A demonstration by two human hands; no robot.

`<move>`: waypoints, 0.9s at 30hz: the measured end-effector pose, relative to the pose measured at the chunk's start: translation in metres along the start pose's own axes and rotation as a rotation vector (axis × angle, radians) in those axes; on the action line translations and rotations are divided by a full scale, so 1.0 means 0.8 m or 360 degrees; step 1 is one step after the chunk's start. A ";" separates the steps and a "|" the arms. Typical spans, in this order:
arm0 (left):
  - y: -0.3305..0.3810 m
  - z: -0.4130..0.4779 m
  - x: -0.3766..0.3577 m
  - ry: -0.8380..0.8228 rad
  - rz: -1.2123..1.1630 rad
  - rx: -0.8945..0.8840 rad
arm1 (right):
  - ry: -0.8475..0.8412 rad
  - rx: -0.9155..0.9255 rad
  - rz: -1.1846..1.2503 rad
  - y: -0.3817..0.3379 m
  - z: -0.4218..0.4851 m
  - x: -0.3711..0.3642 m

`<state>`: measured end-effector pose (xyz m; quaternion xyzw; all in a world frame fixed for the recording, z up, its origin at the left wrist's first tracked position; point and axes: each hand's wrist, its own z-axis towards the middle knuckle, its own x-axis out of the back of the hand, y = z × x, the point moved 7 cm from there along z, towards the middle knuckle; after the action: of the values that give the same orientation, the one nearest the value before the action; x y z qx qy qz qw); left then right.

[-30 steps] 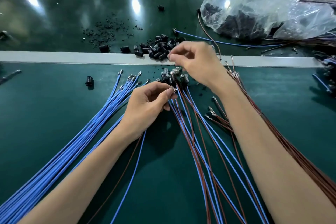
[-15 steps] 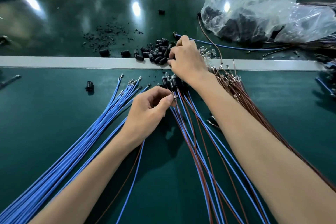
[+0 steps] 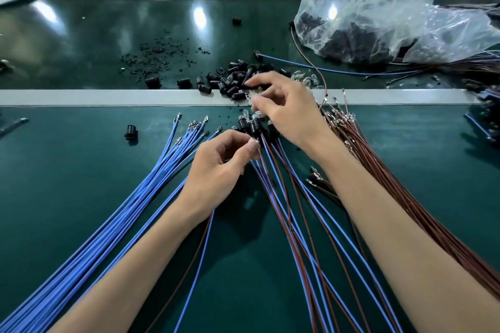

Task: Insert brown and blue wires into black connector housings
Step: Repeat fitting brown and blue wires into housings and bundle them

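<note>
Wires, one brown and one blue, run lengthwise away from the person, tips pinched in left hand. Right hand, nearer the housings beyond, curls fingers over them; grip unclear.

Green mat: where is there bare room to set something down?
Bare mat lies left of the blue wires, around the lone housing, and right of the brown wires. Beyond the rail, left of the crumbs, is free too. Crowded: the centre, at the housing pile, left hand and right hand.
</note>
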<state>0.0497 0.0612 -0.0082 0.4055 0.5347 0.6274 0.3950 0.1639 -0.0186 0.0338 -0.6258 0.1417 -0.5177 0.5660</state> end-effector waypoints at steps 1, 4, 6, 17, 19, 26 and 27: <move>0.000 0.000 0.000 0.0005 0.0013 -0.0006 | -0.0141 -0.0027 0.0044 -0.001 -0.010 -0.002; 0.001 0.002 0.001 0.0023 -0.0019 -0.0012 | -0.0436 -0.0183 0.0244 0.008 -0.035 -0.003; 0.001 0.001 0.002 0.0043 -0.0031 -0.0022 | -0.0477 -0.0253 0.0378 0.014 -0.048 -0.001; 0.004 0.002 0.009 0.0165 0.0097 -0.0053 | -0.0416 -0.0235 0.0559 0.021 -0.057 -0.008; 0.002 0.003 0.009 0.0154 0.0089 -0.0042 | -0.0371 -0.0259 0.0569 0.025 -0.055 -0.010; -0.003 0.006 0.008 0.0092 -0.0006 0.0030 | -0.0377 -0.0191 0.0603 0.027 -0.050 0.001; -0.003 0.006 0.007 0.0079 -0.0022 0.0045 | -0.0441 -0.0148 0.0580 0.023 -0.051 -0.003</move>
<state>0.0521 0.0685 -0.0100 0.3917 0.5558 0.6269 0.3803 0.1375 -0.0456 0.0101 -0.6803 0.1970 -0.3089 0.6347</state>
